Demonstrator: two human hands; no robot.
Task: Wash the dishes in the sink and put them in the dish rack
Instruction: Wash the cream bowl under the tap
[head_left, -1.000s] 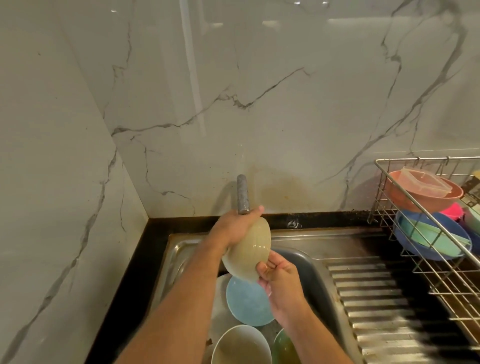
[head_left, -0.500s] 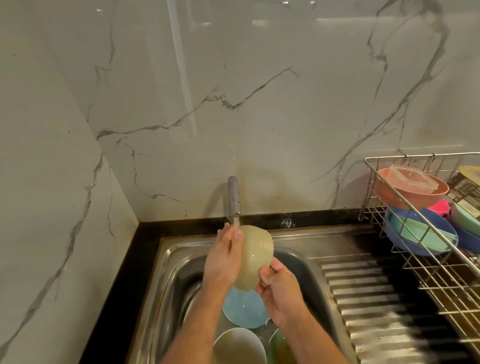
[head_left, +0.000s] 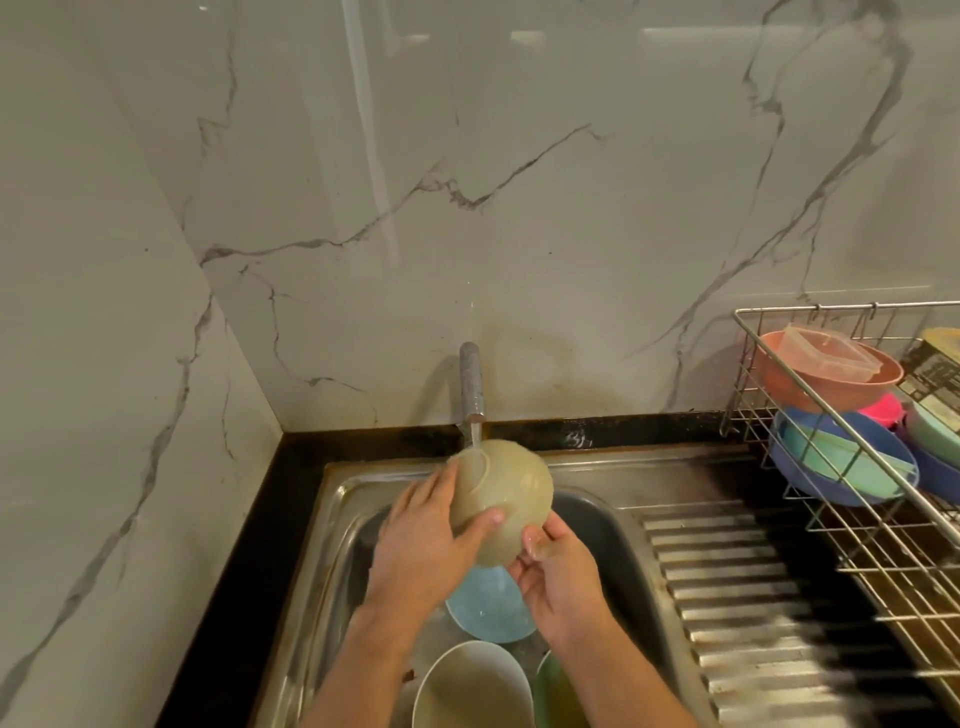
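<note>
One beige round bowl (head_left: 511, 493) under metal tap (head_left: 471, 382), gripped by left hand (head_left: 423, 540) and right hand (head_left: 558, 577); three more dishes in steel sink (head_left: 613, 514).

A steel sink (head_left: 597, 467) holds bowls; the dish rack (head_left: 852, 525) rests on its drainboard.

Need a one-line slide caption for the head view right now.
Both hands, left hand and right hand, hold a beige bowl under the running faucet above the sink.
</note>
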